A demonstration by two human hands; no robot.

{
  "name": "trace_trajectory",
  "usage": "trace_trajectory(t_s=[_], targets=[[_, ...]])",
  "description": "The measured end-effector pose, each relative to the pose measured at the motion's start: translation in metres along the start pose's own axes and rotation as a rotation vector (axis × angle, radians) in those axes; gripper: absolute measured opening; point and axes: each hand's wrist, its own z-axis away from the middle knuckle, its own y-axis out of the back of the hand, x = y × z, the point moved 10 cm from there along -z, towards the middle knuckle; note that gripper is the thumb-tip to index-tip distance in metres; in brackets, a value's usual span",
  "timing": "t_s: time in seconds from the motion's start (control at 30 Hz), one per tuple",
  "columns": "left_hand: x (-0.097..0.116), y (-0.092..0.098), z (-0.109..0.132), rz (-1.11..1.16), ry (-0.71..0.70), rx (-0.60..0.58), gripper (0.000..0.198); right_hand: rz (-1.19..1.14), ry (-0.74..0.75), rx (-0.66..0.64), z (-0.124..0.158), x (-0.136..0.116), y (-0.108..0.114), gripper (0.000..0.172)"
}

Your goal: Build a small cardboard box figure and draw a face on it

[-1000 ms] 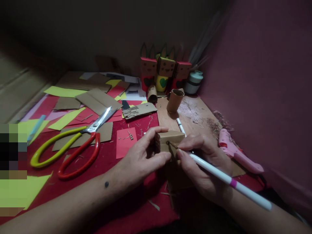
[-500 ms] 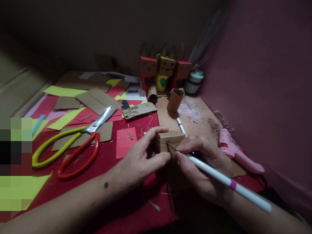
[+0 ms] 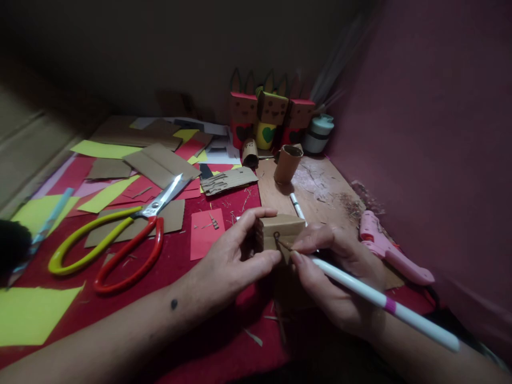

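Observation:
A small brown cardboard box [image 3: 288, 224] is gripped at its left side by my left hand [image 3: 240, 250], fingers behind and thumb along the front. On the box's front face shows a small dark ring, like a drawn circle. My right hand [image 3: 340, 272] pinches a white marker pen [image 3: 360, 285] with a purple band, its tip near the ring. Whether the tip touches the card I cannot tell. Just behind the box lies a pen cap or second marker [image 3: 296, 208], partly covered. Left of my left hand is a red paper piece [image 3: 206, 233] with a cardboard scrap on it.
Large scissors [image 3: 150, 216] with yellow and red handles lie open at left among coloured paper and cardboard [image 3: 160, 162]. A cardboard tube [image 3: 288, 164] stands on a wooden board. Behind it are three box-headed figures [image 3: 272, 109]. A pink glue gun [image 3: 390, 248] rests at right.
The pen tip has drawn slightly right and down from the mark, which now shows as a ring. My left hand and the box stay nearly still.

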Motion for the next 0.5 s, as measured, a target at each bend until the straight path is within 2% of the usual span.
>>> trace_trajectory(t_s=[0.2,0.5], targets=[[-0.0008,-0.0012,0.0017,0.045,0.014,-0.009,0.045,-0.040,-0.026,0.012,-0.0014,0.0013,0.0018,0.012],[0.0022,0.0001,0.0016,-0.027,0.013,0.010,0.048,-0.020,-0.044,0.017,-0.0020,0.0020,0.0015,0.012]])
